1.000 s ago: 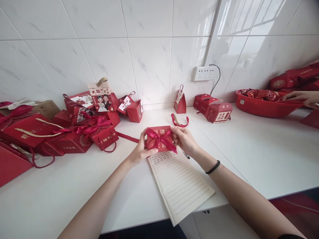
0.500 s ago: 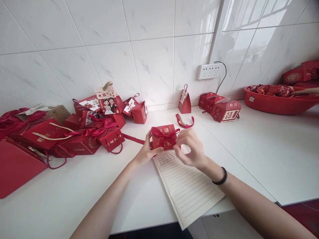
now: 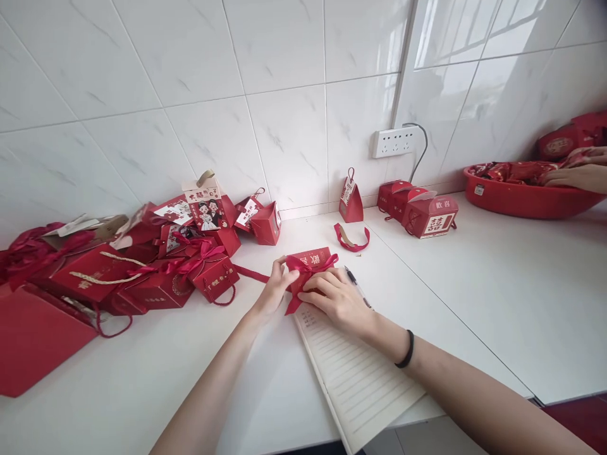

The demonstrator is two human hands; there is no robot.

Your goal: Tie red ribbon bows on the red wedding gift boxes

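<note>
A small red gift box (image 3: 318,255) with gold lettering lies at the top end of a lined notebook (image 3: 360,385). A dark pink ribbon is tied round it in a bow (image 3: 300,265). My left hand (image 3: 275,287) grips the box's left side, thumb on the bow's left loop. Bent over the front of the box is my right hand (image 3: 339,300), its fingertips at a ribbon tail (image 3: 293,307); what they pinch is partly hidden. Beside that hand, a pen (image 3: 356,284) rests along the notebook's right edge.
Red gift boxes (image 3: 156,278) are heaped at the left. A loose ribbon piece (image 3: 351,244), a triangular box (image 3: 351,203) and more red boxes (image 3: 429,216) stand towards the tiled wall. At far right, another person's hand (image 3: 581,177) is over a red basin (image 3: 531,196) of packets.
My right hand has come down from above the box's right side onto its front, uncovering the pen. My left thumb has moved up to the bow. The other person's hand reaches further into view.
</note>
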